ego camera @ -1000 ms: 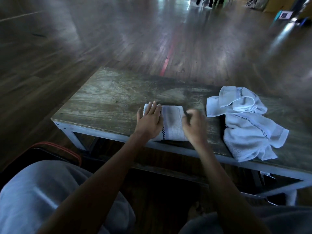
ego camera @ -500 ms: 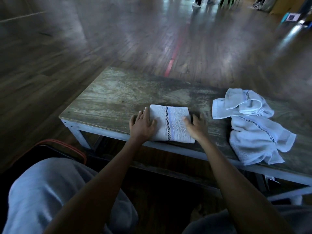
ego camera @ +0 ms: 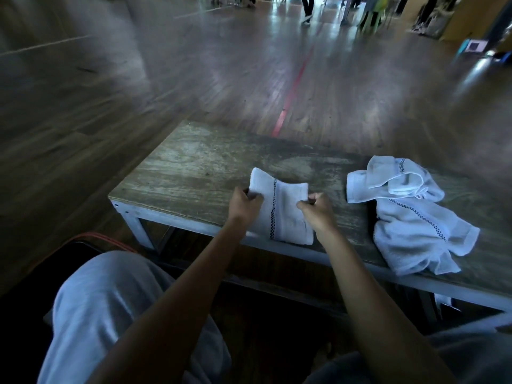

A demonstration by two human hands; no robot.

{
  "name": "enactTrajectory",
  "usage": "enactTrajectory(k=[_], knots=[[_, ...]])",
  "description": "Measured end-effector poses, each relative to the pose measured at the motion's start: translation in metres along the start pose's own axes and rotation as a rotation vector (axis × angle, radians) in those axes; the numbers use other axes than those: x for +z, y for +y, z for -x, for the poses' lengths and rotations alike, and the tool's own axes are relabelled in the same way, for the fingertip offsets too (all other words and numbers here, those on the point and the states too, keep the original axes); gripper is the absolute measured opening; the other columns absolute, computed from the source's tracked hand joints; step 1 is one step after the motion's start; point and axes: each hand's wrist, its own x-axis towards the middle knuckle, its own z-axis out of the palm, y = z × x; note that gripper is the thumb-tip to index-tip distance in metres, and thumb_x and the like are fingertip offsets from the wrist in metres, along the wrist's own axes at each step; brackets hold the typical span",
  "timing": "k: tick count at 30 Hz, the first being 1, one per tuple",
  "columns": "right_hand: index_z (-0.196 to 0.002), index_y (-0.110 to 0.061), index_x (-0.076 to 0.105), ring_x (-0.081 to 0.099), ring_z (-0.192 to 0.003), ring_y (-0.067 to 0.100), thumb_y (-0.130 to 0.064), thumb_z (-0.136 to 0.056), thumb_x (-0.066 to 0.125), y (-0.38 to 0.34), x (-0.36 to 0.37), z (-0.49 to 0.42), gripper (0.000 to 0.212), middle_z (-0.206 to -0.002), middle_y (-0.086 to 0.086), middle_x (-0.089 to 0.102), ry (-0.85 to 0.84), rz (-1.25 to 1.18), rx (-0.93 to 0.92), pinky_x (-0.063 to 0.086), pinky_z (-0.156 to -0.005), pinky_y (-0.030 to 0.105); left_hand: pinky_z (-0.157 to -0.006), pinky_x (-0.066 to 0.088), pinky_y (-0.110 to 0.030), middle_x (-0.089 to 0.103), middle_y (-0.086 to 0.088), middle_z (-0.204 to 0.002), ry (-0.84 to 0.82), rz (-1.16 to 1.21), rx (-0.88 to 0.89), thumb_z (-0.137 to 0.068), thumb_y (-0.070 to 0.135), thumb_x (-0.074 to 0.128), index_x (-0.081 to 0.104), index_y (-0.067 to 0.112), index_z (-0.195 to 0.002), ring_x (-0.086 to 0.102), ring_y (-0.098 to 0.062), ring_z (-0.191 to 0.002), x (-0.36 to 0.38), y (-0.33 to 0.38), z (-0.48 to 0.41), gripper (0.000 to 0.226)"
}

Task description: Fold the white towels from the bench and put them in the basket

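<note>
Step in hand: fold looks done on 1 towel, pickup for the basket starting. My left hand [ego camera: 245,205] pinches the left edge of the folded towel [ego camera: 282,214], fingers curled onto the cloth. My right hand [ego camera: 318,210] pinches the right edge the same way, so both are clamped on it. The towel sits on the near part of the bench [ego camera: 194,167]; its middle bunches between my hands, and its near end hangs a little over the bench edge. Whether it is fully off the wood, cannot tell.

Loose towels [ego camera: 415,225] lie crumpled at the right of the bench, well apart from my hands. Looks like 2, not sure. Those are not yet folded.

Dark container with an orange rim at lower left, by my left knee: I take it for the basket [ego camera: 110,239], mostly hidden.

Next move, my guess: lift with both hands keeping the layers pinched so the fold holds, swing left and down to the basket, lay it flat. Risk: layers slipping open mid-carry.
</note>
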Motion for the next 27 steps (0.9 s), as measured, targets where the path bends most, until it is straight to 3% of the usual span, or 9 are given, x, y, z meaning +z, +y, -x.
enactTrajectory(k=[3,7,9,13,16,19,21,25,27], knots=[[-0.094,-0.011,0.046,0.039,-0.056,0.007,-0.008,-0.081,0.058,-0.018,-0.003,0.014,0.017,-0.07,-0.003,0.044,-0.027,-0.099,-0.09,0.032,-0.046,0.017,-0.066,0.039,-0.026,0.059,-0.006,-0.095,0.053,0.129,0.033,-0.084,0.02,0.064,0.054,0.002,-0.11,0.057,-0.019,-0.086,-0.015,0.013,0.012,0.033],[-0.11,-0.015,0.042,0.049,-0.076,0.002,-0.008,-0.088,0.055,-0.06,-0.003,0.046,0.027,-0.088,-0.011,0.048,-0.009,-0.222,-0.216,0.042,-0.064,0.021,-0.059,0.04,-0.02,0.055,0.001,-0.088,0.17,0.277,0.116,-0.088,0.022,0.063,0.051,0.006,-0.111,0.053,-0.011,-0.076,-0.052,0.034,0.033,0.031],[-0.113,-0.016,0.045,0.053,-0.083,0.007,-0.013,-0.088,0.057,-0.083,0.002,0.06,0.028,-0.095,-0.01,0.052,0.002,-0.249,-0.294,0.047,-0.075,0.03,-0.061,0.041,-0.021,0.057,0.005,-0.087,0.197,0.327,0.158,-0.09,0.024,0.061,0.051,0.01,-0.112,0.054,-0.007,-0.076,-0.078,0.046,0.046,0.028],[-0.116,-0.017,0.05,0.053,-0.085,0.0,-0.019,-0.088,0.057,-0.134,0.022,0.095,0.029,-0.095,-0.017,0.053,-0.066,-0.289,-0.437,0.046,-0.077,0.027,-0.067,0.046,-0.026,0.06,0.001,-0.101,0.302,0.427,0.255,-0.091,0.023,0.058,0.052,0.015,-0.119,0.057,-0.01,-0.085,-0.14,0.071,0.075,0.03],[-0.115,-0.02,0.052,0.055,-0.087,0.0,-0.019,-0.087,0.057,-0.168,0.043,0.13,0.028,-0.096,-0.016,0.055,-0.138,-0.333,-0.521,0.047,-0.075,0.025,-0.081,0.054,-0.034,0.063,-0.002,-0.108,0.383,0.434,0.358,-0.09,0.02,0.059,0.052,0.021,-0.128,0.062,-0.014,-0.093,-0.194,0.08,0.106,0.038],[-0.115,-0.021,0.053,0.055,-0.088,0.001,-0.016,-0.088,0.056,-0.199,0.067,0.169,0.027,-0.1,-0.013,0.057,-0.226,-0.369,-0.602,0.046,-0.074,0.022,-0.073,0.053,-0.037,0.063,-0.006,-0.09,0.463,0.406,0.395,-0.09,0.02,0.059,0.05,0.028,-0.131,0.06,-0.016,-0.078,-0.248,0.082,0.135,0.042],[-0.114,-0.02,0.055,0.055,-0.09,0.005,-0.015,-0.088,0.055,-0.216,0.084,0.192,0.026,-0.103,-0.01,0.058,-0.288,-0.365,-0.668,0.043,-0.072,0.02,-0.069,0.053,-0.03,0.064,-0.003,-0.087,0.539,0.371,0.4,-0.091,0.02,0.058,0.052,0.029,-0.13,0.06,-0.012,-0.073,-0.282,0.082,0.155,0.041],[-0.109,-0.02,0.063,0.056,-0.088,0.007,-0.013,-0.088,0.055,-0.246,0.128,0.226,0.024,-0.105,-0.007,0.061,-0.442,-0.348,-0.699,0.044,-0.075,0.02,-0.06,0.049,-0.008,0.066,-0.002,-0.102,0.678,0.304,0.374,-0.091,0.02,0.058,0.054,0.021,-0.13,0.061,-0.003,-0.076,-0.341,0.073,0.185,0.039],[-0.109,-0.02,0.065,0.057,-0.088,0.006,-0.013,-0.088,0.055,-0.255,0.156,0.233,0.025,-0.106,-0.005,0.062,-0.521,-0.333,-0.681,0.044,-0.075,0.02,-0.065,0.049,-0.01,0.065,-0.003,-0.103,0.732,0.281,0.331,-0.09,0.019,0.059,0.054,0.018,-0.131,0.061,-0.007,-0.081,-0.366,0.061,0.187,0.041]])
